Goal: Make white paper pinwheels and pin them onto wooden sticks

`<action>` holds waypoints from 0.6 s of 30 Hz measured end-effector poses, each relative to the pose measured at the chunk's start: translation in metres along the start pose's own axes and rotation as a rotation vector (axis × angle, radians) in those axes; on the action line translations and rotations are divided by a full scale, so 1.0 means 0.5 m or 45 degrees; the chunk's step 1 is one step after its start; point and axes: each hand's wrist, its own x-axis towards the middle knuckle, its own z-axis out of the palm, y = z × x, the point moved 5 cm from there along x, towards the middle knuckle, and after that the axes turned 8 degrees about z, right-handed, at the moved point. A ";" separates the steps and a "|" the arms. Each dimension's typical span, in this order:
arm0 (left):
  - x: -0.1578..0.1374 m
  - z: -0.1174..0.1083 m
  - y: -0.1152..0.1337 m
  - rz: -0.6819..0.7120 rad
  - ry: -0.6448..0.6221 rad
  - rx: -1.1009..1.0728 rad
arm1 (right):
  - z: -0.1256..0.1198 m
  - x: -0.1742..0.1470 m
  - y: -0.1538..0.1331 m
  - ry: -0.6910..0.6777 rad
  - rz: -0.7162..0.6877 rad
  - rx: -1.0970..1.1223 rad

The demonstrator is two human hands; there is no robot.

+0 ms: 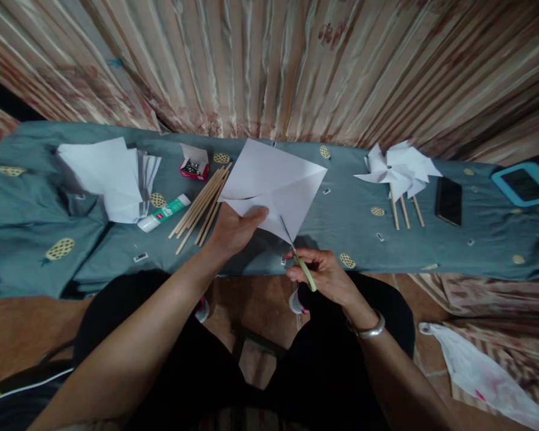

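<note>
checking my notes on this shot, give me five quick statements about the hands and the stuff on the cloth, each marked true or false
1. The right hand holds scissors. True.
2. The left hand is empty. False: it holds a white sheet.
3. The black phone lies between the pinwheels and the blue-framed device. True.
4. The small red box is closed. False: its flap stands open.
5. The glue tube lies left of the wooden sticks. True.
</note>
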 end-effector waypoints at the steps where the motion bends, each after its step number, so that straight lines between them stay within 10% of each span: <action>1: 0.000 -0.001 0.001 0.008 0.010 0.003 | -0.001 0.000 0.002 0.006 0.009 0.009; 18: -0.011 0.019 0.005 0.050 -0.075 -0.057 | 0.000 -0.001 -0.007 0.059 -0.010 -0.068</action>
